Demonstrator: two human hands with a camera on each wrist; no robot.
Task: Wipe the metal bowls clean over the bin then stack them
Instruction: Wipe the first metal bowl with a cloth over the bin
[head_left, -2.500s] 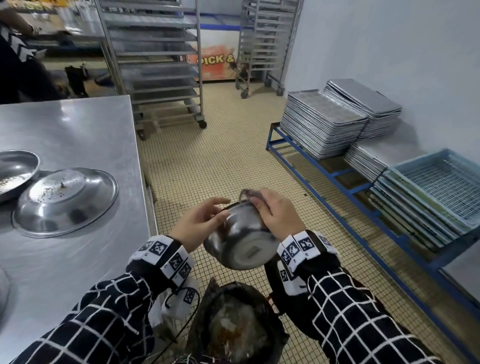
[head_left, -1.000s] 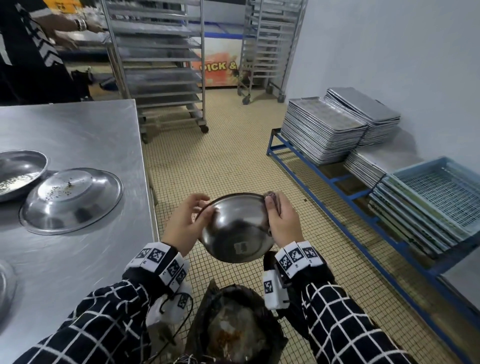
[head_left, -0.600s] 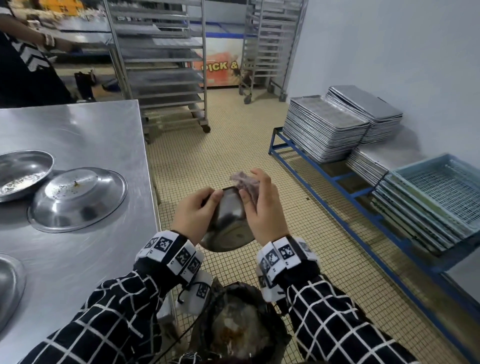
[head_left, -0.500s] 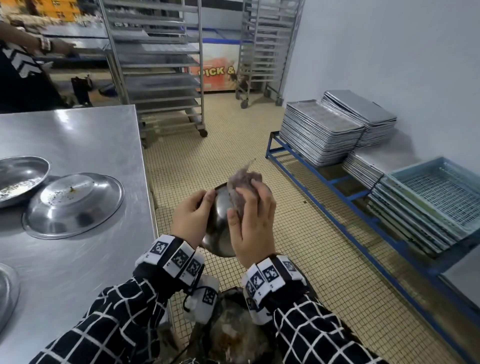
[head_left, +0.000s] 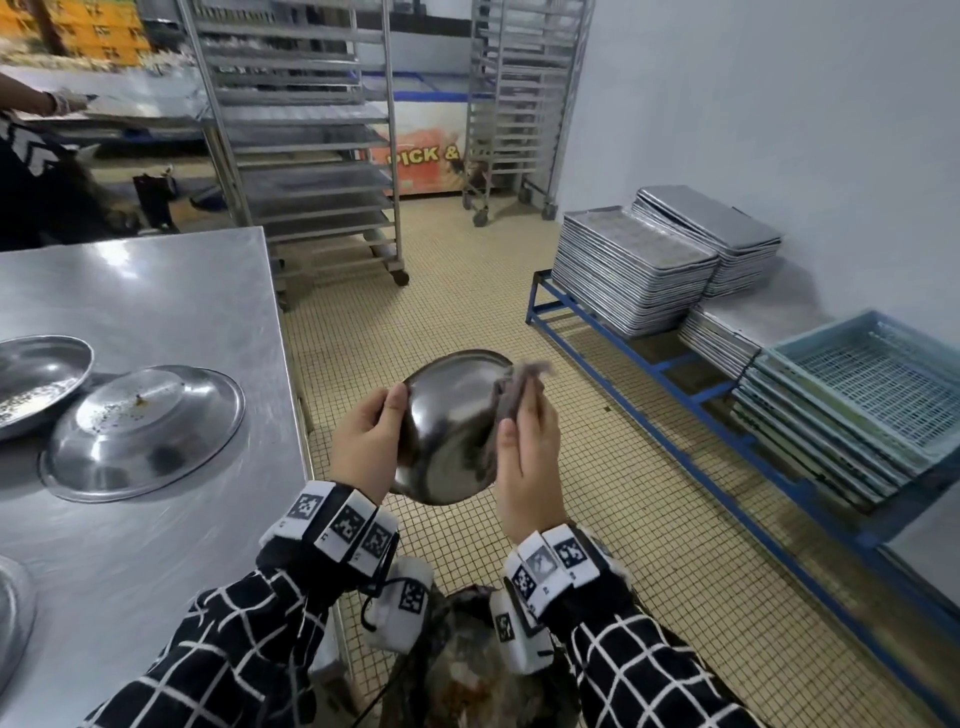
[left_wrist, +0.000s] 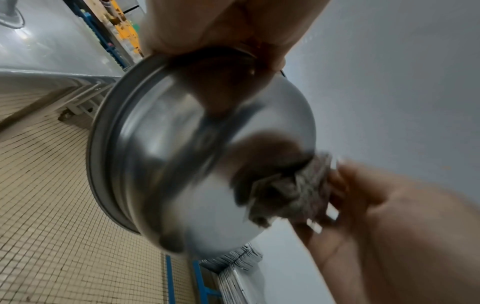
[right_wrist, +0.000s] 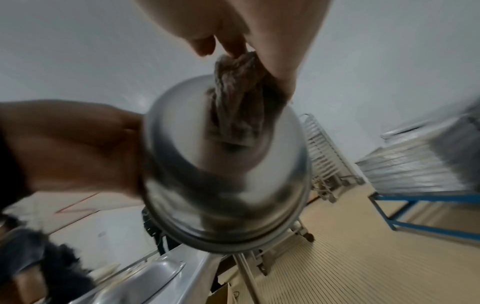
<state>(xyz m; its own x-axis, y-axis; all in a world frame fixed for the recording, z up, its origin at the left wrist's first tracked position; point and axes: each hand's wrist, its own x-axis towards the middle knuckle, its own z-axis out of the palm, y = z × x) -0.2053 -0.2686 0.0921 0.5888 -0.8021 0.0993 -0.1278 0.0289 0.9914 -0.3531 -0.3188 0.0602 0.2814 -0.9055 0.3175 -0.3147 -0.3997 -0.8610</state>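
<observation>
My left hand (head_left: 366, 441) grips the rim of a metal bowl (head_left: 449, 426) held up in the air, its outer side turned towards me. My right hand (head_left: 524, 447) holds a crumpled grey cloth (head_left: 519, 389) against the bowl's right side. In the left wrist view the bowl (left_wrist: 197, 154) shows its domed underside with the cloth (left_wrist: 293, 191) pressed on it. The right wrist view has the cloth (right_wrist: 236, 98) pinched in fingers on the bowl (right_wrist: 228, 164). A bin (head_left: 467, 670) lined with a dark bag stands below my wrists.
A steel table (head_left: 156, 301) stands on my left with an upturned bowl (head_left: 143, 428) and an upright soiled bowl (head_left: 36, 379). Stacked baking trays (head_left: 634, 270) and blue crates (head_left: 872, 384) sit on a blue rack at right. Wheeled racks (head_left: 306, 156) stand behind; another person (head_left: 36, 171) is far left.
The bowl turned in my left hand from base-towards-me to edge-on and back. My right hand swept the cloth over its outer side, from the rim down to the right flank.
</observation>
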